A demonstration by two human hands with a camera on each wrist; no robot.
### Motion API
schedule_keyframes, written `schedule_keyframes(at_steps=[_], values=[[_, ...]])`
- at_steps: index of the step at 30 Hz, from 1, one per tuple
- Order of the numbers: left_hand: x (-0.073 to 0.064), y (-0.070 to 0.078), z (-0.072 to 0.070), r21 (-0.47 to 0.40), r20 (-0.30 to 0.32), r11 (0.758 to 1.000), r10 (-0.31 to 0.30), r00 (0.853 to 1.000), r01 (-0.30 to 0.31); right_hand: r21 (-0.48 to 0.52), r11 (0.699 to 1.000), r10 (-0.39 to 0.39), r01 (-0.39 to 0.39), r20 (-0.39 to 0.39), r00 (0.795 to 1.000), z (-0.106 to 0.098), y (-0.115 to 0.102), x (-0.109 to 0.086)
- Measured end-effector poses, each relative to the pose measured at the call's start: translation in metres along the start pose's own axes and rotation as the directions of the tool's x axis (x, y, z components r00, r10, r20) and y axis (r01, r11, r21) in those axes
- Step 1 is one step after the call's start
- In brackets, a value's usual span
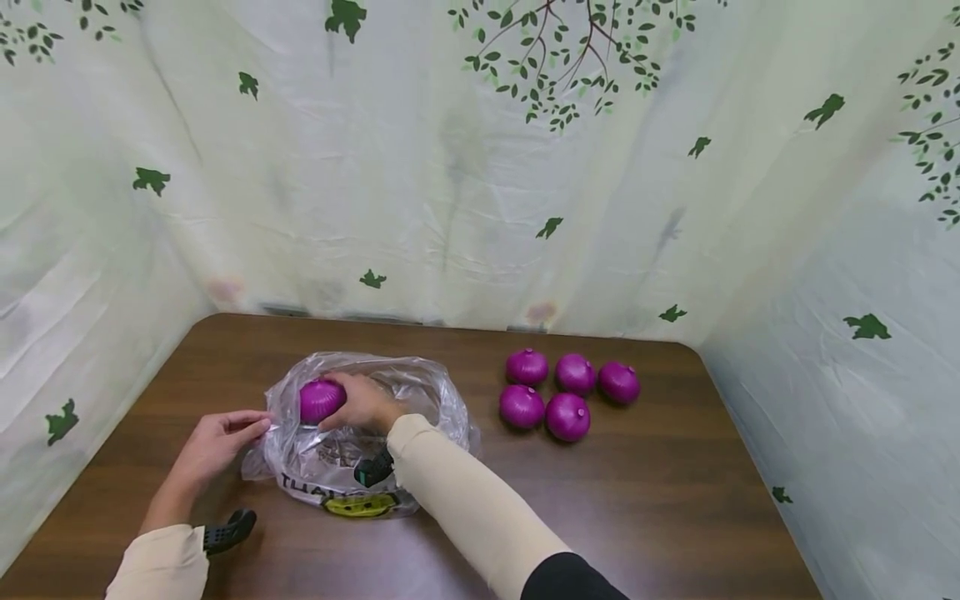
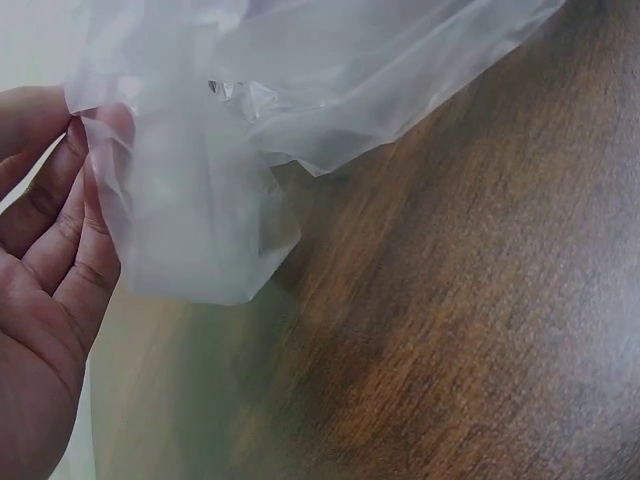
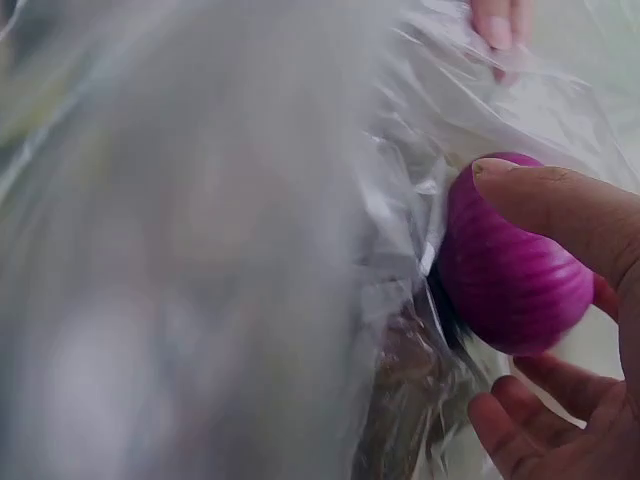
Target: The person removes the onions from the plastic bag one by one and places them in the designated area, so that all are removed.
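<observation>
A clear plastic bag [image 1: 442, 392] with dark lettering and a yellow printed patch lies spread on the table, its mouth held wide. My left hand [image 1: 213, 450] pinches the bag's left rim between thumb and fingers; the left wrist view shows the film [image 2: 190, 200] hanging from those fingertips. Inside the bag mouth, my right hand [image 1: 363, 404] grips a purple onion [image 1: 321, 401] near the left side. In the right wrist view the thumb lies over the onion [image 3: 510, 260] and the fingers curl beneath it, with crumpled film close beside.
Several more purple onions [image 1: 567, 417] sit grouped on the brown wooden table [image 1: 637, 500], right of the bag. A pale leaf-patterned curtain [image 1: 420, 183] rises behind the table and along both sides. Each wrist wears a black camera strap [image 1: 228, 533].
</observation>
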State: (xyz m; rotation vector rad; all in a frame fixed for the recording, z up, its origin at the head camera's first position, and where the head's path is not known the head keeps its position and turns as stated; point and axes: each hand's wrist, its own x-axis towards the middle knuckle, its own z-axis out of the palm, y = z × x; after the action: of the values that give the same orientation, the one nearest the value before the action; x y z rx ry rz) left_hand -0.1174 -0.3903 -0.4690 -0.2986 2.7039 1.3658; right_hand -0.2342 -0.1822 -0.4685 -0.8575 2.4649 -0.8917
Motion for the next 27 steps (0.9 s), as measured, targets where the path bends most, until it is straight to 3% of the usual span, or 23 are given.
schedule_keyframes(at_steps=[6, 12, 19, 27], values=[[0.0006, 0.0004, 0.0033, -0.010, 0.002, 1.000, 0.001, 1.000, -0.001, -0.067, 0.998, 0.015, -0.019, -0.050, 0.999, 0.0070, -0.0003, 0.0010], [0.0002, -0.0011, 0.0027, -0.018, -0.017, 1.000, 0.016, 1.000, -0.016, -0.025, 1.000, 0.014, -0.016, -0.062, 0.998, 0.0066, 0.0031, -0.0004], [-0.0009, -0.0004, 0.0003, -0.006, -0.019, 1.000, 0.009, 1.000, -0.009, -0.087, 0.996, 0.030, -0.033, -0.030, 0.999, 0.0048, -0.0016, -0.0010], [-0.0034, -0.0014, -0.0018, -0.007, -0.023, 1.000, 0.008, 1.000, -0.008, -0.093, 0.994, 0.053, -0.055, -0.016, 0.998, 0.0054, -0.0048, -0.0002]])
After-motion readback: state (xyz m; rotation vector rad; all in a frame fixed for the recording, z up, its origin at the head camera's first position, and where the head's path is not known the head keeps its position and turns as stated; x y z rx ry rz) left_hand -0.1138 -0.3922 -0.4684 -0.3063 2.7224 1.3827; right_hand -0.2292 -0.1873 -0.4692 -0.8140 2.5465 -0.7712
